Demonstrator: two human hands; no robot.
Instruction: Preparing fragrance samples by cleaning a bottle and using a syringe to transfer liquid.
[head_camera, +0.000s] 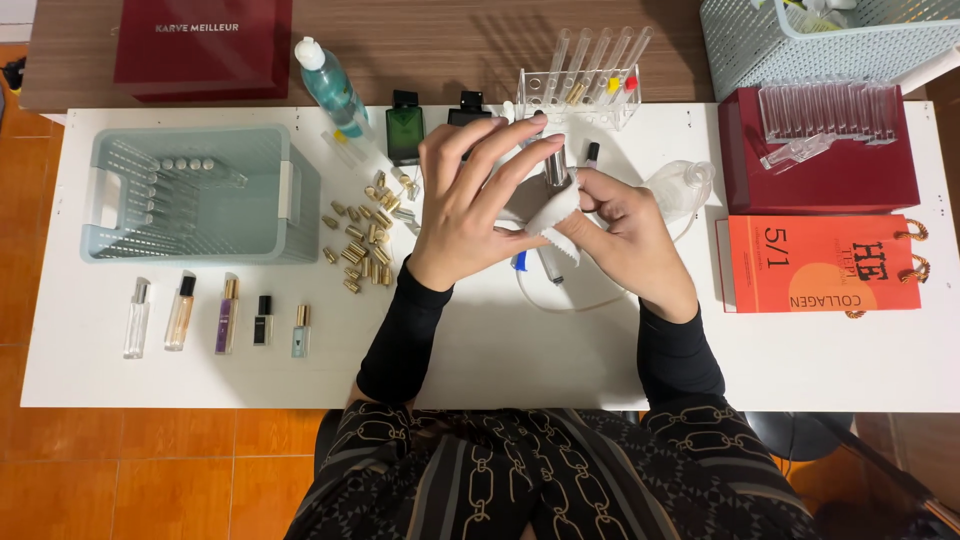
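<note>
Head view | left hand (465, 205) fingers and right hand (625, 235) fingers grasp glass vial (555, 165) wrapped in white cloth (545, 210)

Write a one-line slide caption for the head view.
Both hands, left and right, wipe a small glass vial with a white cloth.

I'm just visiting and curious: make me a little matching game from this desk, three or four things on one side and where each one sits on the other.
Things:
1. pale blue basket
2. gold caps
3. orange bag
4. white cloth

Places:
A. between the left hand and right hand
B. far right of the table
C. far left of the table
D. scattered just right of the basket

Pairs: 1-C, 2-D, 3-B, 4-A
</note>
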